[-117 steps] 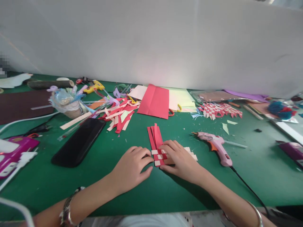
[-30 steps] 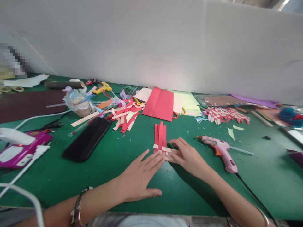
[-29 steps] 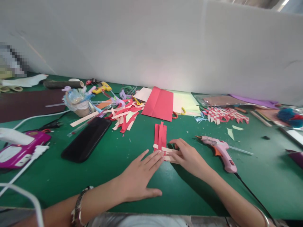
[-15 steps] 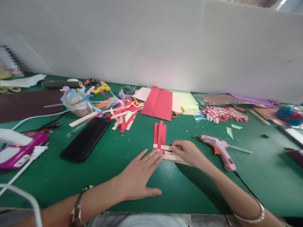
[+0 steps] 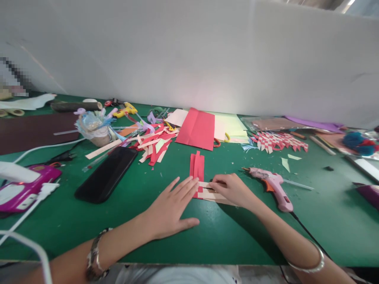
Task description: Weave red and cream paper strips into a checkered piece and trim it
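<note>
Red paper strips (image 5: 197, 165) and cream paper strips (image 5: 217, 196) cross each other in a small weave on the green table. My left hand (image 5: 170, 209) lies flat over the crossing, fingers spread and fingertips pressing on the paper, so part of the weave is hidden. On the right side, my right hand (image 5: 231, 189) pinches the end of a cream strip between thumb and fingers. The red strips point away from me, while the cream ones run out to the right beneath my right hand.
A pink glue gun (image 5: 275, 185) lies at the right, its cord running toward me. To the left are a black phone (image 5: 106, 175) and a magenta power strip (image 5: 29, 187). Loose strips (image 5: 156, 144), a folded red sheet (image 5: 197, 129) and woven pieces (image 5: 278, 141) lie farther back.
My left hand has slid slightly up over the crossing, covering more of the red strips' base. My right hand keeps its pinch, shifted slightly left.
</note>
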Demonstrator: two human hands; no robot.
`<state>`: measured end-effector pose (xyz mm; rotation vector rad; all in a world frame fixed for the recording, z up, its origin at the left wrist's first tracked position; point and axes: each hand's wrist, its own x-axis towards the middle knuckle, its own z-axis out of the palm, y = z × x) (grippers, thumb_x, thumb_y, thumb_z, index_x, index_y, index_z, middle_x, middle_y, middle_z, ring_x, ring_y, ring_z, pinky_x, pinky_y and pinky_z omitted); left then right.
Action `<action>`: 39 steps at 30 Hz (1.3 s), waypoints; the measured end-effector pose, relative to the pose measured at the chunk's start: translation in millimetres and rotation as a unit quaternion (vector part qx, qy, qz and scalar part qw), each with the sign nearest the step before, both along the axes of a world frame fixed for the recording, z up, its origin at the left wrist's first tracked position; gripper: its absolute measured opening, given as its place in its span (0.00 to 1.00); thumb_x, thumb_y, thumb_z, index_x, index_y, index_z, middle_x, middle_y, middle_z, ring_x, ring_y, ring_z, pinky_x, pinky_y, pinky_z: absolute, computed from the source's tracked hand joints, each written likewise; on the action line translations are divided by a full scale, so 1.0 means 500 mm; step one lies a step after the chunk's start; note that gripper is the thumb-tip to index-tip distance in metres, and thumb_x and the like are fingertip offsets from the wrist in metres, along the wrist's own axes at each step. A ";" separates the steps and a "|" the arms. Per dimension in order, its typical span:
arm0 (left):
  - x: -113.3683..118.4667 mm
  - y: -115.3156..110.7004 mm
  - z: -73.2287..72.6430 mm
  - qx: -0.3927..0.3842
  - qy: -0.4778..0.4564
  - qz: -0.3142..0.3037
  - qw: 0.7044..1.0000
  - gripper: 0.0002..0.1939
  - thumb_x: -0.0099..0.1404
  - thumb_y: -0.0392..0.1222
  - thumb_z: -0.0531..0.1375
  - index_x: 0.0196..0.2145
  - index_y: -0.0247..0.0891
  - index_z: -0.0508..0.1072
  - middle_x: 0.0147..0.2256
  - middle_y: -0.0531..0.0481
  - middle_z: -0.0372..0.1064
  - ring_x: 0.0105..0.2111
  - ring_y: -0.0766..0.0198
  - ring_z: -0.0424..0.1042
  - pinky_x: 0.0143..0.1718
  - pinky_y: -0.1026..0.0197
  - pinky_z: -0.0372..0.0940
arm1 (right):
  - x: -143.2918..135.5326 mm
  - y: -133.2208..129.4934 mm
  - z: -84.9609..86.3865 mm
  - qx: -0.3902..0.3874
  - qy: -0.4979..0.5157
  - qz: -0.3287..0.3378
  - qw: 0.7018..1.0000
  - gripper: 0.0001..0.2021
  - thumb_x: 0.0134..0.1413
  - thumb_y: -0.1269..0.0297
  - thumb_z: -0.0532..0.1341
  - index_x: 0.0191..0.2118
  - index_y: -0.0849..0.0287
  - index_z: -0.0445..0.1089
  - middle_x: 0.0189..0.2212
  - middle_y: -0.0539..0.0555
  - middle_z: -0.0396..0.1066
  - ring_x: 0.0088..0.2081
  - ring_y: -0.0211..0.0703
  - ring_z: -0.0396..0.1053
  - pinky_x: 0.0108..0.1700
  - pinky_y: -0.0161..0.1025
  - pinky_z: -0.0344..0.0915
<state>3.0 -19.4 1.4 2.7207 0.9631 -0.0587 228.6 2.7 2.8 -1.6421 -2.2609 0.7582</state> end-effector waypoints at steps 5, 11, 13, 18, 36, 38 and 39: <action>-0.013 0.021 0.004 0.000 0.016 -0.006 1.000 0.37 0.64 0.62 0.42 0.63 0.37 0.42 0.63 0.46 0.36 0.63 0.57 0.37 0.61 0.50 0.33 | -0.002 0.000 -0.009 0.028 -0.038 -0.004 0.999 0.13 0.56 0.62 0.52 0.25 0.57 0.68 0.17 0.46 0.67 0.20 0.34 0.60 0.31 0.34 0.52; -0.020 0.026 0.003 -0.008 0.015 -0.041 0.999 0.36 0.64 0.62 0.44 0.63 0.40 0.43 0.63 0.48 0.34 0.63 0.57 0.37 0.61 0.51 0.29 | 0.010 -0.024 0.001 0.205 -0.107 -0.027 0.973 0.05 0.55 0.65 0.54 0.33 0.57 0.67 0.32 0.52 0.70 0.36 0.43 0.66 0.44 0.44 0.50; -0.020 0.026 0.001 -0.010 0.006 -0.057 0.998 0.37 0.63 0.62 0.44 0.63 0.40 0.41 0.64 0.48 0.32 0.63 0.57 0.36 0.60 0.50 0.26 | 0.012 -0.043 0.009 0.223 -0.103 -0.006 0.969 0.06 0.57 0.65 0.53 0.35 0.56 0.66 0.34 0.53 0.69 0.38 0.43 0.66 0.44 0.44 0.52; -0.017 0.024 -0.008 -0.041 -0.013 -0.091 0.995 0.41 0.61 0.65 0.45 0.63 0.41 0.38 0.64 0.48 0.33 0.63 0.56 0.37 0.61 0.50 0.26 | 0.004 -0.083 0.010 0.176 -0.106 0.056 0.977 0.10 0.60 0.67 0.49 0.35 0.56 0.67 0.34 0.53 0.69 0.37 0.42 0.66 0.41 0.40 0.56; -0.013 0.019 -0.015 -0.044 -0.012 -0.082 0.996 0.45 0.54 0.63 0.55 0.62 0.41 0.44 0.63 0.45 0.36 0.62 0.51 0.39 0.60 0.44 0.32 | -0.011 -0.091 -0.014 0.169 -0.166 -0.052 0.970 0.07 0.53 0.68 0.57 0.39 0.57 0.67 0.36 0.56 0.70 0.37 0.48 0.68 0.35 0.43 0.60; -0.012 0.019 -0.017 -0.045 -0.015 -0.079 0.996 0.45 0.55 0.63 0.55 0.62 0.41 0.44 0.63 0.45 0.36 0.62 0.51 0.39 0.60 0.44 0.32 | -0.013 -0.090 -0.013 0.155 -0.162 -0.041 0.974 0.05 0.53 0.69 0.56 0.35 0.56 0.67 0.37 0.55 0.71 0.36 0.47 0.68 0.33 0.41 0.59; -0.012 0.019 -0.018 -0.046 -0.015 -0.078 0.996 0.45 0.55 0.63 0.55 0.62 0.41 0.43 0.63 0.45 0.36 0.62 0.51 0.39 0.60 0.44 0.32 | -0.014 -0.089 -0.013 0.148 -0.162 -0.035 0.975 0.04 0.53 0.70 0.55 0.33 0.56 0.67 0.37 0.55 0.71 0.36 0.46 0.69 0.33 0.40 0.58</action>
